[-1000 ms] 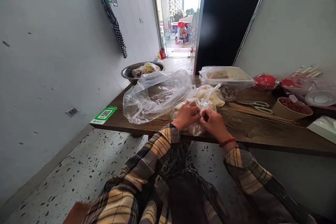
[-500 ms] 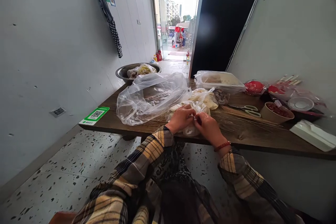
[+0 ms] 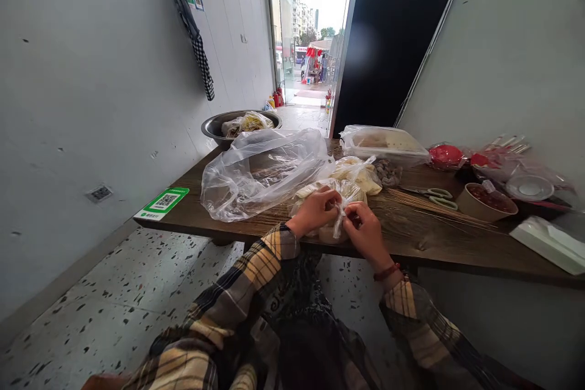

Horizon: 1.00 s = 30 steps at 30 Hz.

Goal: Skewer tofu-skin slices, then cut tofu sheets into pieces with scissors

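"Where is the small plastic bag [image 3: 351,190]?"

"Close to the front edge of the wooden tabletop [image 3: 402,234], with something pale inside."

"And the left hand [image 3: 315,210]?"

"Its fingers are drawn in, pinching the gathered plastic at the top of that bag. The right hand [image 3: 365,231] meets it from the other side, thumb and fingers pressed together on the same twist, so neither hand is spread."

"What lies around them?"

"A large clear bag [image 3: 223,189] is sprawled to the left, and a metal basin [image 3: 208,129] stands behind it. Just behind the small one is another bag [image 3: 365,180], also pale inside. Farther back there's a white tray [image 3: 384,150] wrapped in plastic."

"On the right?"

"Scissors [image 3: 427,191], then a row of thin sticks [image 3: 425,205] lying side by side. Beyond those is a tub [image 3: 475,208] of something red; I can't tell what. A white box [image 3: 548,241] lies nearest the right end."
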Each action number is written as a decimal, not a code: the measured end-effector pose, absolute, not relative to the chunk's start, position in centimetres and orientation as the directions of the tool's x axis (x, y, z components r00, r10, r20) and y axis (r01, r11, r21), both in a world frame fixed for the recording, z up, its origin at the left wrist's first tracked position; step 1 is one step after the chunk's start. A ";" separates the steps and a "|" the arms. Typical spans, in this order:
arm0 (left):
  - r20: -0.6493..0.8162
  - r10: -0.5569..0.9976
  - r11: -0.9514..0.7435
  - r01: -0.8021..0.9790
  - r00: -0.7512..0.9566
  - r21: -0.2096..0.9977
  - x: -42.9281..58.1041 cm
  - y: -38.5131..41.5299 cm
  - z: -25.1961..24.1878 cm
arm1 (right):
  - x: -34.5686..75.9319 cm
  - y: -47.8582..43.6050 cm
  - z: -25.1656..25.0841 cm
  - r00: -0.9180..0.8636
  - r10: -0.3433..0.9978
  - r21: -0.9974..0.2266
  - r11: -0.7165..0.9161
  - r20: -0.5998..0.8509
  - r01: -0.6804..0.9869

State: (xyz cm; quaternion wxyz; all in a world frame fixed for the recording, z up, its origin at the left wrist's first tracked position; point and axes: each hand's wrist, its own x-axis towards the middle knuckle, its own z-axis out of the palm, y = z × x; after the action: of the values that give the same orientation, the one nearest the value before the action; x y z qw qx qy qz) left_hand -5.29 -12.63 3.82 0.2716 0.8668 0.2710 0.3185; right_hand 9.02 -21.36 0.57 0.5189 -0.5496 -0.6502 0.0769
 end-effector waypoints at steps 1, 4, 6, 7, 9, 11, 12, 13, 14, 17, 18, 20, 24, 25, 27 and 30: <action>0.408 0.636 -0.713 0.296 0.654 0.636 -5.3 -12.7 3.8 | 9.1 -21.3 0.6 0.125 0.804 -0.666 0.382 0.581 0.641; 0.432 0.666 -0.710 0.340 0.608 0.616 -5.2 -12.8 3.7 | 9.1 -21.3 0.9 0.043 0.834 -0.629 0.380 0.550 0.678; 0.430 0.727 -0.661 0.376 0.535 0.650 -5.0 -12.7 3.5 | 9.0 -21.6 1.3 0.001 0.842 -0.609 0.389 0.540 0.691; 0.415 0.768 -0.614 0.377 0.487 0.694 -4.9 -12.5 3.4 | 8.9 -22.0 1.5 -0.012 0.844 -0.615 0.400 0.537 0.679; 0.336 0.863 -0.461 0.312 0.377 0.831 -5.0 -12.1 3.4 | 8.6 -22.8 1.8 -0.050 0.853 -0.657 0.436 0.520 0.615; 0.227 0.930 -0.281 0.162 0.290 0.946 -5.4 -11.7 3.4 | 8.5 -23.9 2.2 -0.111 0.868 -0.712 0.464 0.484 0.527; 0.186 0.946 -0.215 0.085 0.266 0.973 -5.7 -11.6 3.4 | 8.6 -24.5 2.4 -0.140 0.875 -0.737 0.469 0.464 0.487; 0.166 0.952 -0.179 0.028 0.256 0.983 -6.0 -11.6 3.4 | 8.7 -25.0 2.7 -0.153 0.879 -0.758 0.468 0.452 0.454; 0.170 0.951 -0.177 0.003 0.259 0.984 -6.2 -11.6 3.4 | 8.8 -25.6 3.1 -0.147 0.882 -0.774 0.464 0.447 0.430; 0.247 0.908 -0.314 0.159 0.338 0.936 -6.7 -12.5 3.4 | 9.2 -26.7 4.7 -0.098 0.880 -0.786 0.460 0.464 0.412; 0.286 0.875 -0.401 0.254 0.390 0.880 -6.7 -12.9 3.4 | 9.3 -26.9 5.4 -0.100 0.875 -0.779 0.470 0.474 0.415; 0.353 0.787 -0.578 0.407 0.505 0.707 -6.5 -13.6 3.3 | 9.2 -26.9 6.6 -0.122 0.861 -0.765 0.498 0.495 0.409; 0.397 0.720 -0.690 0.522 0.569 0.502 -6.1 -14.3 2.9 | 9.3 -25.5 7.0 0.066 0.843 -0.811 0.488 0.534 0.323; 0.403 0.736 -0.674 0.533 0.544 0.511 -6.0 -14.3 2.7 | 9.5 -24.9 6.6 0.154 0.842 -0.836 0.459 0.517 0.301; 0.422 0.784 -0.619 0.531 0.455 0.579 -6.0 -14.1 2.4 | 9.9 -23.5 5.4 0.259 0.851 -0.877 0.383 0.457 0.289; 0.440 0.846 -0.533 0.458 0.301 0.712 -6.0 -14.1 2.4 | 10.0 -21.8 3.9 0.113 0.902 -0.845 0.338 0.416 0.414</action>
State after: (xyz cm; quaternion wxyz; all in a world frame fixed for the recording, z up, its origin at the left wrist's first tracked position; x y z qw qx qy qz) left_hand -6.01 -14.05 2.39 0.2349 0.7716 0.4224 0.4136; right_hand 9.95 -21.79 3.86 0.5282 -0.5269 -0.6245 0.2311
